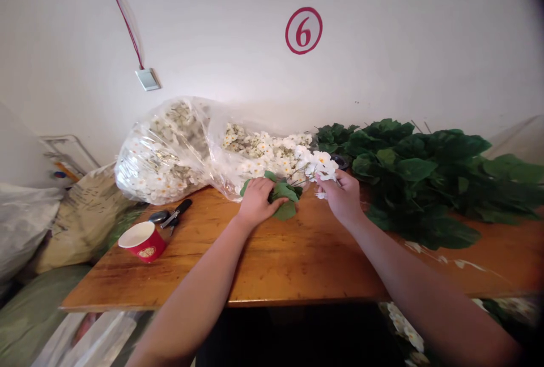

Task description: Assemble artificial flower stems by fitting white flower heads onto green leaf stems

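Observation:
My left hand (257,203) is closed around the lower part of an artificial flower stem, with green leaves (285,192) sticking out on both sides of it. My right hand (342,192) pinches white artificial flowers (321,164) with yellow centres at the other end. Thin stems run between the two hands, just above the table. Right behind them, loose white flowers (272,152) spill from the mouth of a clear plastic bag (165,152). A heap of green leaf sprays (416,169) lies to the right of my right hand.
On the wooden table (289,265), a red paper cup (147,242) stands at the left, near a black-handled tool (181,211) and a dark rounded object (159,217). Stuffed sacks (85,214) sit left of the table. More white flowers (403,324) show below its front edge.

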The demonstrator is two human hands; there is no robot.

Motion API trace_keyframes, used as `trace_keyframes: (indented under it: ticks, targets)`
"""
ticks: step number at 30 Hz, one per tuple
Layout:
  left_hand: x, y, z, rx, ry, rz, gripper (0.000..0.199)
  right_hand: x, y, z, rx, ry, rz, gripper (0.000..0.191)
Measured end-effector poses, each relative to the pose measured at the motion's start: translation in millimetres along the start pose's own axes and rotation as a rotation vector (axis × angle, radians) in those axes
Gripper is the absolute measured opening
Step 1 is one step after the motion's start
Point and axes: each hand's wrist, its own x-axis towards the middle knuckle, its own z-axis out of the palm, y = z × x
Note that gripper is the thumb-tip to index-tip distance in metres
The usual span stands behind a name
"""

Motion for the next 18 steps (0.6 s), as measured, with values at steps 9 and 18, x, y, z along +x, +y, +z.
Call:
trace_keyframes:
  ticks: [9,18]
  targets:
    - [-2.0,1.0,4.7,-0.158,0.009,0.021,0.019,1.3,-4.5,-1.4,-0.047,0.029,0.037,0.029]
    - [-4.7,7.3,7.5,-0.423,0.032,-0.036,0.021,6.3,8.3,-0.6,-0.140,0.041,0.063,0.032]
